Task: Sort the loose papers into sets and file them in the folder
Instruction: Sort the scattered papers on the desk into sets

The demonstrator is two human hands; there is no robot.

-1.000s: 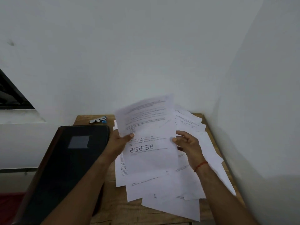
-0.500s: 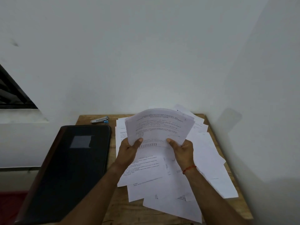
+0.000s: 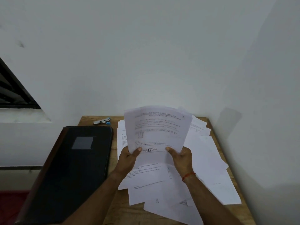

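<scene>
The left hand (image 3: 129, 157) and the right hand (image 3: 180, 157) each pinch the lower edge of one printed sheet (image 3: 155, 127), with a thumb on its front face. The other fingers are hidden behind it. The sheet stands up from the fingers, slightly bowed, above the desk (image 3: 113, 208). The loose papers (image 3: 209, 159) lie fanned below and to the right of the fingers. The closed black folder (image 3: 73, 168) lies flat to the left of the left-hand fingers. A stapler (image 3: 102, 121) lies beyond the folder.

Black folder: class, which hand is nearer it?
Left. The left hand sits just right of the folder; the right hand is farther right, across the held sheet.
</scene>
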